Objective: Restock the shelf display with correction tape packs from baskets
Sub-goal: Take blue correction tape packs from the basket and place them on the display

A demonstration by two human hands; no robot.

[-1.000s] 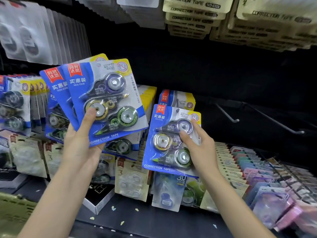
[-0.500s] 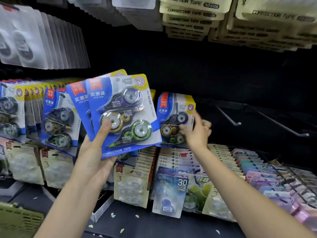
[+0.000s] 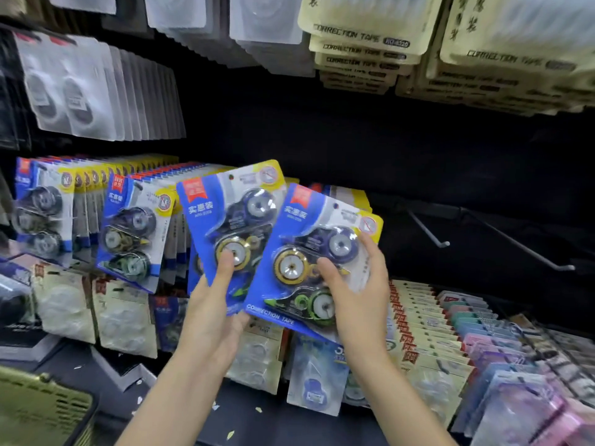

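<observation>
A blue correction tape pack (image 3: pixel 314 262) was held tilted in the right hand (image 3: pixel 360 294), its grip clamped on the pack with the thumb on the front blister and a fingertip at the right edge. A second blue pack (image 3: pixel 225 220) was clamped in the left hand (image 3: pixel 211 320), thumb pressed on the gold wheel, partly overlapped by the first. Both were held near the middle, in front of the shelf (image 3: pixel 257 416). Hung rows of matching packs (image 3: pixel 128 233) were seen to the left, an olive basket (image 3: pixel 38 410) at the near left, and bare hooks (image 3: pixel 521 246) to the far right.
</observation>
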